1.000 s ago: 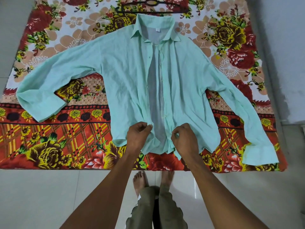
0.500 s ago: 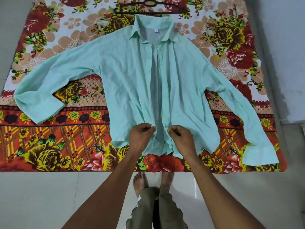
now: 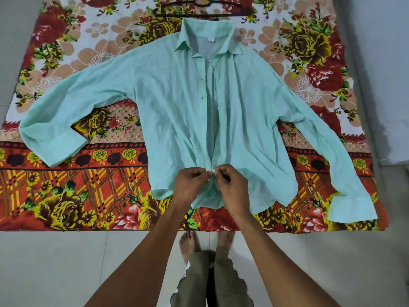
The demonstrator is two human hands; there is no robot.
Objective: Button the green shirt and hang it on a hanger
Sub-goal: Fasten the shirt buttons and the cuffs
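Nearest the camera, both forearms reach forward over the floor tiles, converging at the hem of the green shirt (image 3: 172, 120). Left hand (image 3: 192, 185) and right hand (image 3: 235, 189) meet knuckles up, fingers pinched on the two front edges around a small white button (image 3: 213, 171). Beyond, the shirt lies spread on a floral blanket (image 3: 66, 185), with the hanger (image 3: 202, 3) past its collar.

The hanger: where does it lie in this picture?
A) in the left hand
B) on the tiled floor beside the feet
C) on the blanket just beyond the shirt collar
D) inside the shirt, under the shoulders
C: the dark hanger lies flat on the floral blanket, just past the collar of the green shirt, while both hands work at the shirt's bottom edge.
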